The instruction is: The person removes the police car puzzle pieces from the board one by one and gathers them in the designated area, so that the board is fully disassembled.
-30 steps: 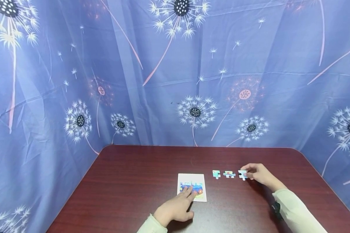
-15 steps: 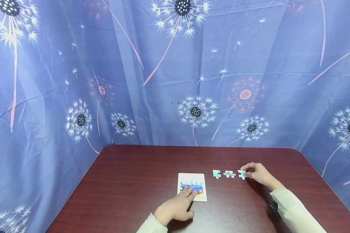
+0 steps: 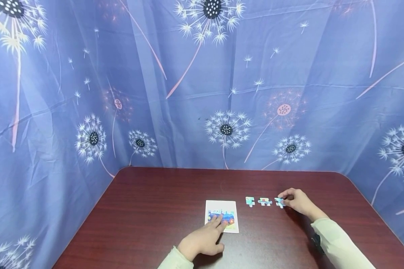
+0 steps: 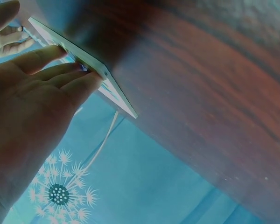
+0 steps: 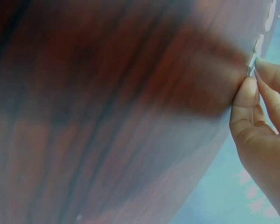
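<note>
My left hand point(image 3: 203, 239) lies with its fingers spread nearly straight on a white square puzzle board point(image 3: 220, 205) that shows a blue vehicle. In the left wrist view, the fingertips press on the face of that board point(image 4: 115, 85). At the right, my right hand point(image 3: 300, 201) pinches a light-blue jigsaw piece point(image 3: 278, 202) between thumb and fingers, down at the tabletop. The right wrist view shows this piece point(image 5: 250, 68) edge-on, partly hidden by the fingertips. To its left lie a jigsaw piece with red and blue point(image 3: 264, 201) and a greenish-blue jigsaw piece point(image 3: 250, 201).
All of this is on a dark red-brown wooden table point(image 3: 155, 201) with rounded far corners. A blue curtain with dandelion prints point(image 3: 188, 74) hangs behind the table and along its sides.
The right hand has shifted slightly left with its jigsaw piece, nearer the middle piece. Glare on that piece has lessened. The left hand and the puzzle board have stayed put.
</note>
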Tool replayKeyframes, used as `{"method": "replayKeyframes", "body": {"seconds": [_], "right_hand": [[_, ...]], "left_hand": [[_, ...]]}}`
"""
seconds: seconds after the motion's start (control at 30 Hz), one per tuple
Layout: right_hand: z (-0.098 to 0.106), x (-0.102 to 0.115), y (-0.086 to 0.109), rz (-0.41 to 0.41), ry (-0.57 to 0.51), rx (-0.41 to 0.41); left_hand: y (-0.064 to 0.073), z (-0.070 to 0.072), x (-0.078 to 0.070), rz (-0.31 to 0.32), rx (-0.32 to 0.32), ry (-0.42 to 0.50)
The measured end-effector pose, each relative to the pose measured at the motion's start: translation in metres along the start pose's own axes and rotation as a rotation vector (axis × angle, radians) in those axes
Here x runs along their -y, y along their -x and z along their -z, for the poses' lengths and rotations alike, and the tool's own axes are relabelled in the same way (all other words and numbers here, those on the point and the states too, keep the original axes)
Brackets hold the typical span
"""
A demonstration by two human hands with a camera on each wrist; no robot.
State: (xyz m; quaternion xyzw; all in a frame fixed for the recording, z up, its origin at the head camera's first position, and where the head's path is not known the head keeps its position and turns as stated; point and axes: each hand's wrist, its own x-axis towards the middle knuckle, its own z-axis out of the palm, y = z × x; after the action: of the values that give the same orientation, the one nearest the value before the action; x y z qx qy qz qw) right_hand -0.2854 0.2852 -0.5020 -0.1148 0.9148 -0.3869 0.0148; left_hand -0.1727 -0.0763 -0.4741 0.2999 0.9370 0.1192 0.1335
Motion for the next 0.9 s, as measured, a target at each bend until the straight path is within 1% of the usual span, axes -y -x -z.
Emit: {"method": "replayKeyframes", "body": {"seconds": [0.1, 0.23, 0.33, 0.57, 0.73, 0.83, 0.9], "right_hand": [[0.000, 0.002, 0.002, 0.003, -0.015, 0.009], [0.000, 0.003, 0.003, -0.009, -0.037, 0.000], [0.000, 0.003, 0.002, -0.006, -0.050, -0.025], [0.001, 0.009, -0.001, 0.060, -0.038, -0.070], [-0.002, 0.016, -0.003, 0.107, -0.062, -0.108], [-0.006, 0.021, -0.005, 0.131, -0.075, -0.115], [-0.009, 0.024, -0.006, 0.132, -0.084, -0.111]], "left_hand": [[0.000, -0.001, 0.000, 0.008, -0.002, 0.011], [0.001, -0.001, 0.000, -0.010, -0.018, 0.021], [0.001, 0.000, 0.001, -0.026, -0.027, 0.017], [0.000, 0.001, 0.000, -0.025, -0.030, 0.013], [-0.001, 0.001, 0.000, -0.022, -0.039, 0.009], [-0.001, 0.000, 0.001, -0.018, -0.041, 0.008], [0.000, -0.001, 0.001, -0.015, -0.043, 0.008]]}}
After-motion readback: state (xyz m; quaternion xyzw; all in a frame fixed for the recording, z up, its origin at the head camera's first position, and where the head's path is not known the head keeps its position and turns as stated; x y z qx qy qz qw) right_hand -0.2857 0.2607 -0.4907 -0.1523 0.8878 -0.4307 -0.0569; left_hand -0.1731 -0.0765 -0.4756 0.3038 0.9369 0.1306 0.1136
